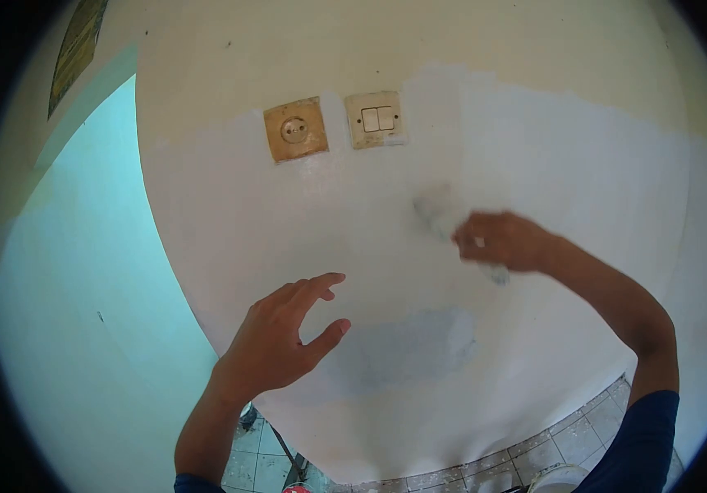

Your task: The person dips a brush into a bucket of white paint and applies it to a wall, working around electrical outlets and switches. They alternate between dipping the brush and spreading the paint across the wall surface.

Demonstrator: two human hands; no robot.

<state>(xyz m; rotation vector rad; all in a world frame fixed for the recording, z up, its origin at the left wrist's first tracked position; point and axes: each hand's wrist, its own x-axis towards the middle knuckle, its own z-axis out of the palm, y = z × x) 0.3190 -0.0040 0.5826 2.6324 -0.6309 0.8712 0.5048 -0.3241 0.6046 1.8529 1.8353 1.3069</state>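
Observation:
My right hand [505, 241] is wrapped round the handle of a paintbrush [436, 215], blurred by motion, with its pale bristles at the wall [526, 156]. White paint covers a broad band of this wall, and cream paint shows above it. To the left, my left hand [288, 329] hangs open in front of the wall, thumb and fingers apart, holding nothing. Below and between the hands lies a greyer patch [411, 345] on the wall. Higher up are a stained wall socket [296, 130] and a double light switch [376, 120] with white paint on its lower edge.
At the lower right stands a white bucket [559, 479], partly cut off by the frame. Speckled floor tiles [579, 440] run along the wall's foot. A recess with a pale turquoise wall [82, 304] opens at the left. A reddish item [296, 489] shows at the bottom edge.

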